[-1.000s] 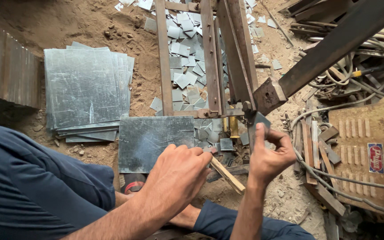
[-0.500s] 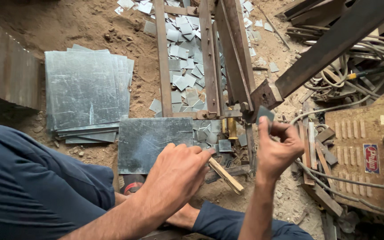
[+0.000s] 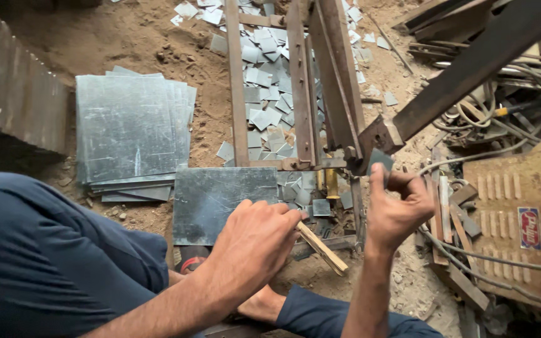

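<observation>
— Grey sheet-metal plate (image 3: 223,203), flat and rectangular, where is it lying?

— It is lying on the sandy ground in front of me, its far edge reaching the rusty iron cutter frame (image 3: 320,94). My left hand (image 3: 255,241) is resting over its near right corner, fingers curled round a short pale wooden stick (image 3: 322,248) that is poking out to the right.

— And the other hand?

— My right hand (image 3: 399,209) is hovering beside the frame, well apart from the left, pinching a small grey metal square (image 3: 380,159) between thumb and fingertips.

— What is lying around you?

— A stack of larger grey metal sheets (image 3: 129,134) is sitting to the left of the plate, a scatter of small cut metal squares (image 3: 267,87) is spreading inside the frame, and a brown slotted machine box (image 3: 521,213) with tangled cables is standing on my right. My dark blue trouser leg (image 3: 45,263) is filling the lower left.
</observation>
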